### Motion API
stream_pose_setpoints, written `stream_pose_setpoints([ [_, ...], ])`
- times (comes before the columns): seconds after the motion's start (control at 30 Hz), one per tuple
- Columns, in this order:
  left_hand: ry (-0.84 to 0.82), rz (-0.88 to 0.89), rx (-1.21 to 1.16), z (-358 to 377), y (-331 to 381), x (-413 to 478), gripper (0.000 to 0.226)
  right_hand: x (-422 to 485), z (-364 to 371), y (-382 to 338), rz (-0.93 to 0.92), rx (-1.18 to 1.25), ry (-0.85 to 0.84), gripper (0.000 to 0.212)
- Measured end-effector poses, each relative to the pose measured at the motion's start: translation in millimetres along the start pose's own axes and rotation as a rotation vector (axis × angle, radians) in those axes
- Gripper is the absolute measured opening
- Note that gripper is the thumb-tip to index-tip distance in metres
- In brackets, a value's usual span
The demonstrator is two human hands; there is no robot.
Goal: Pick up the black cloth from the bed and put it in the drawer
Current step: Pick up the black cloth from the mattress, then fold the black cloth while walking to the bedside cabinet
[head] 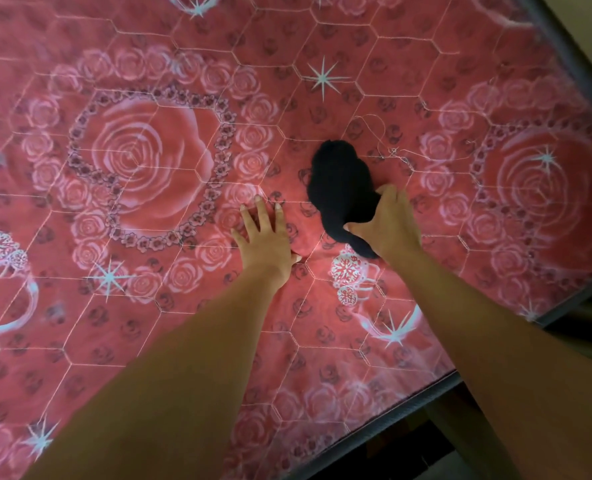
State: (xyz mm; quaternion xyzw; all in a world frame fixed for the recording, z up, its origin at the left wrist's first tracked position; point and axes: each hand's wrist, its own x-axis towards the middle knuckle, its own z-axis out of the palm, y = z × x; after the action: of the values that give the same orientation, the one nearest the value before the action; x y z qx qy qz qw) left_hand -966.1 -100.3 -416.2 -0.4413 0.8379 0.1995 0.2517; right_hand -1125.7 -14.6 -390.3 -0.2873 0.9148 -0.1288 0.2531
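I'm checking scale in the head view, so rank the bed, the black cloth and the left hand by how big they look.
1. Bed, which fills most of the view.
2. Black cloth.
3. Left hand, close to the cloth in size, so that order is unsure.

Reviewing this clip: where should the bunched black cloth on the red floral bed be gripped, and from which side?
Probably its near, narrow end, from above on the person's side. The bunched black cloth tapers there, and the right hand already rests on that end.

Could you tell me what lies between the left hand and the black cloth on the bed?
Nothing: in the head view, only bare red floral mattress separates the left hand from the black cloth.
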Motion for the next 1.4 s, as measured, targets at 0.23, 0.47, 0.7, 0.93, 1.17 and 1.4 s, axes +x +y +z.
stream_pose_setpoints([
  [0.23,0.005,0.002,-0.045,-5,-1,-5,0.096,-7,-7,4,0.004,0.385,-0.147,0.038],
  [0.47,-0.033,0.004,-0.172,-31,-5,-10,0.081,-23,-42,-5,-0.018,0.551,-0.172,0.031],
  [0.7,0.135,0.027,-0.200,-129,6,-43,0.062,-59,-124,-32,-0.054,0.646,-0.136,0.031],
  [0.93,0.271,0.053,-0.566,-262,17,-109,0.051,-105,-242,-78,-0.181,0.630,-0.090,0.030],
  [1.17,0.301,0.161,-1.132,-365,39,-202,0.058,-172,-348,-122,-0.360,0.626,-0.190,0.026],
  [1.4,0.083,0.295,-1.285,-384,38,-264,0.057,-227,-396,-141,-0.507,0.684,-0.381,0.023],
])
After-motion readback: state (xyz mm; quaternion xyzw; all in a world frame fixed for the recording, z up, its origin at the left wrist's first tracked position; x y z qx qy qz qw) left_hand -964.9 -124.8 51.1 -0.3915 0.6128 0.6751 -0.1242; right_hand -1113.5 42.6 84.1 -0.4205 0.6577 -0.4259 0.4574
